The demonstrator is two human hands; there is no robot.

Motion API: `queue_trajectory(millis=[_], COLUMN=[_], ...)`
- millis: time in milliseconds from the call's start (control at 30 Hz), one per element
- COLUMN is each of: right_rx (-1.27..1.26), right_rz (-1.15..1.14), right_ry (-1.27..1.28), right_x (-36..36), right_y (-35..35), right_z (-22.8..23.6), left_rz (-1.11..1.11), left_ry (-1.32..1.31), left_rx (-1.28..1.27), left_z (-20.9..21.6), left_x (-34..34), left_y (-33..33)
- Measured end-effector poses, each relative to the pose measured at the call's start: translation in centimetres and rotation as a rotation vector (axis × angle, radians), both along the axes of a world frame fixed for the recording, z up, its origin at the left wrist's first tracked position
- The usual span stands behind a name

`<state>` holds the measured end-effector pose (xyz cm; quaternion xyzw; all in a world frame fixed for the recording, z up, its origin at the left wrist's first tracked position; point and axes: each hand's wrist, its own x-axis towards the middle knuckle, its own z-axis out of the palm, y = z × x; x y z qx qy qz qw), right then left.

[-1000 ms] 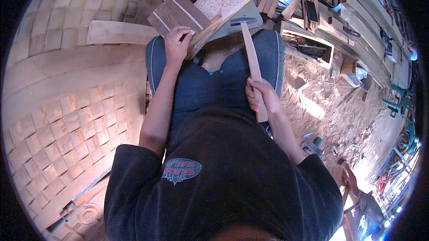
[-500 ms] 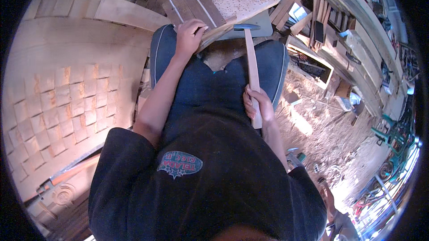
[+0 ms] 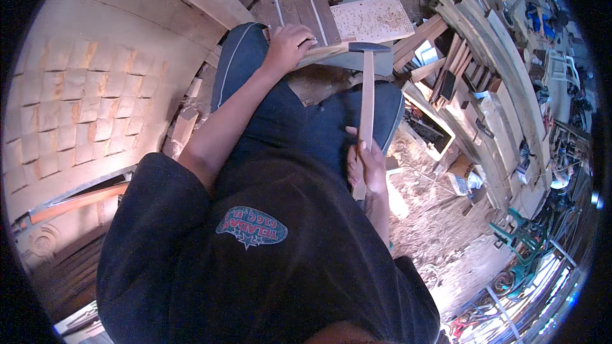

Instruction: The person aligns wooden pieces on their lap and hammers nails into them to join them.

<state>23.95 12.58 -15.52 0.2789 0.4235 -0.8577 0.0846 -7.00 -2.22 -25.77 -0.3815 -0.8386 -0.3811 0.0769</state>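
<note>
Currently, fingers of the right hand [image 3: 366, 167] were wrapped round the lower part of the hammer [image 3: 368, 98], one finger lying off the grip. Left hand [image 3: 290, 47] rested on the near edge of the brown panel [image 3: 299, 9], fingers curled; whether anything small was pinched between the tips could not be told.

Hammer: pale wooden handle pointing away from the body, dark head crosswise at the far end, over the near edge of the work surface. Contact between head and wood could not be judged.

Brown panel carried two pale stripes and lay just left of the dotted board [image 3: 373, 19], a pale piece covered in small brown marks. Grey slab [image 3: 373, 62] showed below these.

Writing: the black shirt [image 3: 255, 293] bore a rounded badge [image 3: 252, 226], green with red and pale lettering plus stars, upside down in the view. Marks on the carton [image 3: 460, 167] at right were too small to tell.

Farther out: jeans [image 3: 255, 114] under the arms; pale-rimmed box [image 3: 426, 124] and long timbers [image 3: 510, 70] to the right; green chair [image 3: 519, 235] lower right; woven-pattern panel [image 3: 83, 102] along the left.
</note>
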Motion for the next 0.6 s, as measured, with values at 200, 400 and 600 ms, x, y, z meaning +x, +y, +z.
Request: queue_trajectory(millis=[200,400,600], right_rx=[-0.069,-0.074,-0.041], right_rz=[0.025,0.015,0.011], right_ry=[-0.005,-0.009,0.003], right_x=[-0.3,-0.5,-0.3], right_y=[-0.2,0.1,0.0], right_z=[-2.4,-3.2,-3.5], left_rz=[-0.052,-0.06,-0.042], left_ry=[-0.081,-0.096,-0.109], left_rx=[0.1,0.14,0.156], left_z=[0.0,-0.7,-1.1], left_x=[-0.5,-0.9,-1.2], left_y=[0.0,0.1,0.4])
